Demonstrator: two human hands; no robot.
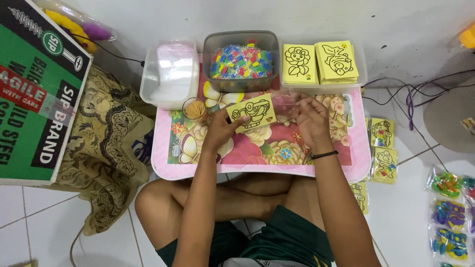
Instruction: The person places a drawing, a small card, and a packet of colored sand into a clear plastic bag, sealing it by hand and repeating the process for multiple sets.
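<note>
We sit cross-legged on the floor with a small pink tabletop (pixel 163 165) over our legs, its top covered in a flower print. Our left hand (pixel 223 129) holds a yellow card (pixel 252 113) with a black line drawing, thumb on its lower left part and the fingers behind, so the grip is closed on the card. The card is lifted a little and tilted over the middle of the tabletop, toward its far side.

Our right hand (pixel 311 120) pinches a clear plastic sleeve (pixel 284 103) just beside the card's right edge. We cannot tell for sure whether the card's end is already inside the sleeve or only touching it.

We judge the card to be light and fairly stiff, thin enough to bend or crease if squeezed in the middle, so the edges and corners are the place to hold it. The sleeve looks soft, slippery and limp, and best held near its open mouth with fingertips.

Along the far edge stand three tubs: a white tub (pixel 148 81) with a stack of clear bags, a clear tub (pixel 212 52) of coloured bits, and a third tub (pixel 360 64) with more yellow cards. A small cup (pixel 195 110) stands near our left hand. More packed cards (pixel 382 132) lie on the floor to the right.
</note>
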